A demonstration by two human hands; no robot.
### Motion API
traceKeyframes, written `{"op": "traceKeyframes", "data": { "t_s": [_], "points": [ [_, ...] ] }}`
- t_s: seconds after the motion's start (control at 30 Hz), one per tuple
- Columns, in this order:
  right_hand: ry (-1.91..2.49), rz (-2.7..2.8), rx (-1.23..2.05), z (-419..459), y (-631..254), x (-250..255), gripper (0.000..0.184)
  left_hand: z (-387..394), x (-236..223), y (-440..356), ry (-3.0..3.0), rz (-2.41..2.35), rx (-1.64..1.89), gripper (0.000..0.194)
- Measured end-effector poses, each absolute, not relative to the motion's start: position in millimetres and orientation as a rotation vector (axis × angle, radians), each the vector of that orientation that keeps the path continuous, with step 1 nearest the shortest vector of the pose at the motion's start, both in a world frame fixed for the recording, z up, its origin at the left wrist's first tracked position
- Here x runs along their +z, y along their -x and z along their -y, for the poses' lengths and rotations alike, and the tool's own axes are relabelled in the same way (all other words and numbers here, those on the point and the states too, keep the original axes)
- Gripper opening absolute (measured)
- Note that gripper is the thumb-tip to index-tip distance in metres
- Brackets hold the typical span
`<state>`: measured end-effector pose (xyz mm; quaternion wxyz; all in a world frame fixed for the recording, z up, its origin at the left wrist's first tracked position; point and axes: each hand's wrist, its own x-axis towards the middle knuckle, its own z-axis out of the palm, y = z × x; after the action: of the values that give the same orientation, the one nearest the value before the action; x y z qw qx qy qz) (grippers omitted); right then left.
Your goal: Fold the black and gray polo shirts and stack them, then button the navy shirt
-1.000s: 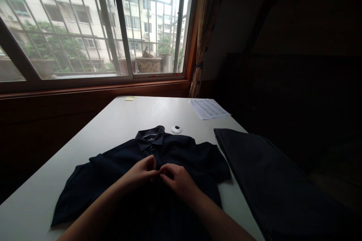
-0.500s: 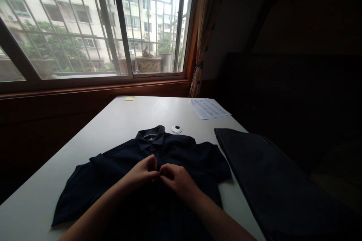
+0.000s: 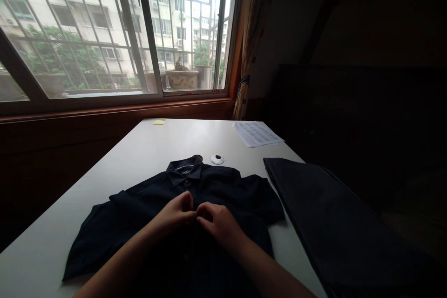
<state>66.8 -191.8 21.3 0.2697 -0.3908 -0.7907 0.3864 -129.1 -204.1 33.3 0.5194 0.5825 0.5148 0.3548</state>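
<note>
A dark navy short-sleeved shirt (image 3: 136, 209) lies spread face up on the white table (image 3: 136, 149), its collar pointing toward the window. Over the front placket, below the collar, my left hand (image 3: 181, 209) and my right hand (image 3: 214, 219) meet with fingertips almost touching. Both pinch at the shirt's front edge. Whether a button sits between the fingers is too dark to tell. One small button (image 3: 186, 256) shows lower on the placket, between my forearms.
Folded dark cloth (image 3: 324, 209) covers the table's right side. Beyond the collar lies a round white-and-black object (image 3: 217, 159). Printed sheets (image 3: 257, 133) rest at the far right corner, and a yellow sticky note (image 3: 159, 121) at the far left. Behind stands a barred window (image 3: 104, 46).
The whole view has shifted very slightly. Both hands keep the same pinch at the same spot on the shirt.
</note>
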Motion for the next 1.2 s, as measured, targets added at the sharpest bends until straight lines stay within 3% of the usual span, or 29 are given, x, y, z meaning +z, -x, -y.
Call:
{"op": "traceKeyframes", "data": {
  "t_s": [0.67,1.2],
  "points": [
    [1.091,2.146,0.996,192.0,-65.4,20.6,0.013,203.4,22.0,130.4,-1.386,-1.221,0.859,0.015],
    [1.084,2.135,1.005,192.1,-65.9,20.1,0.013,204.0,20.8,132.2,-1.404,-1.202,0.862,0.015]
  ]
}}
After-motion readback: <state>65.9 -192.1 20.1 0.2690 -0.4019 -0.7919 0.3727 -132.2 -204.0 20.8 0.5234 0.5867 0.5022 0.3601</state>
